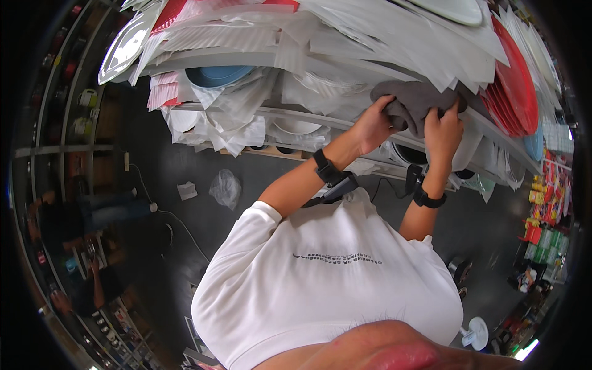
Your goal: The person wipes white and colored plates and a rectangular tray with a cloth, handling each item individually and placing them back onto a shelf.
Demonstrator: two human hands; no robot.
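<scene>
A dark grey cloth is bunched between my two hands at the edge of a shelf of wrapped plates. My left hand grips its left part, with the fingers partly hidden by the folds. On the cloth's right part, my right hand is closed, its fingertips pressed into the fabric. White sheets of wrapping overhang the cloth from above. Red plates stand on edge to the right of my right hand.
Below runs a grey shelf edge, with wrapped dishes and a blue bowl on the tiers. A clear plastic bag and a white cable lie on the dark floor. People are at the shelves far left. A white fan stands lower right.
</scene>
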